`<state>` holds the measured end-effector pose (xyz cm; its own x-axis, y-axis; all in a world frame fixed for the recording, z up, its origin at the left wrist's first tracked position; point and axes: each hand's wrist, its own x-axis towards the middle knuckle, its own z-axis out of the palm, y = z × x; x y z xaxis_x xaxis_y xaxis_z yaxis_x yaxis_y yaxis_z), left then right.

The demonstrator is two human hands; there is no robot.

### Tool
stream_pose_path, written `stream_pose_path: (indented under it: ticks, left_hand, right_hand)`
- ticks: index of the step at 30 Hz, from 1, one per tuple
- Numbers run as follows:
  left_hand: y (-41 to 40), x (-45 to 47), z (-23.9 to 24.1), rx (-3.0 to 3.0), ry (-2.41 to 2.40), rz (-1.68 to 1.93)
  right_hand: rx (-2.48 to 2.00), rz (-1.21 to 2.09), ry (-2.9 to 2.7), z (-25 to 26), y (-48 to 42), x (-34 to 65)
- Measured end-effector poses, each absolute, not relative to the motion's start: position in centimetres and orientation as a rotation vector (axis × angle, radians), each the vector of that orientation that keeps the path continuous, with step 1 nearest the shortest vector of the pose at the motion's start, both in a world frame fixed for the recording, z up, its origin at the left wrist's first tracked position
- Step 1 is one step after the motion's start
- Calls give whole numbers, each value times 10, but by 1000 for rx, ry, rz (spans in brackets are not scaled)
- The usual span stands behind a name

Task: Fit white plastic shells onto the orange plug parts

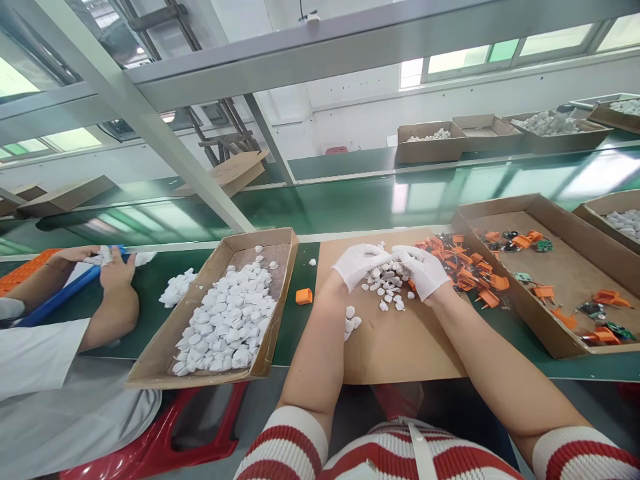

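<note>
Both my hands wear white gloves and meet above a small heap of white plastic caps point(384, 285) on a brown cardboard sheet point(400, 347). My left hand point(356, 263) has its fingers curled and pinched toward my right hand point(423, 269), which is also closed; the fingertips touch, and I cannot make out what they hold. A pile of orange plug parts point(465, 270) lies just right of my right hand. A few loose white caps point(350, 323) lie by my left forearm.
A cardboard tray point(165, 353) full of white caps sits to my left, with an orange piece point(303, 296) beside it. A tray point(525, 300) at right holds orange parts and circuit boards. A co-worker's hands point(113, 270) work at far left. A green conveyor belt point(350, 200) runs behind, with boxes point(430, 143) beyond.
</note>
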<state>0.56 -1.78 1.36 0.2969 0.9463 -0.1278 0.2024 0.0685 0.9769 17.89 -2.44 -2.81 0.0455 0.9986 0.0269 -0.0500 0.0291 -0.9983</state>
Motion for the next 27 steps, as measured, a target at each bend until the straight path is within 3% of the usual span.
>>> stream_pose_path:
  ticks: [7, 17, 27]
  left_hand:
    - [-12, -6, 13, 1395, 1286, 793]
    - [-7, -17, 6, 1666, 1432, 660]
    - [-14, 24, -4, 1260, 914, 1123]
  right_hand:
    - [-1191, 1011, -1274, -33, -19, 184]
    - [-928, 1359, -884, -14, -26, 185]
    - [-598, 1608, -900, -3, -35, 182]
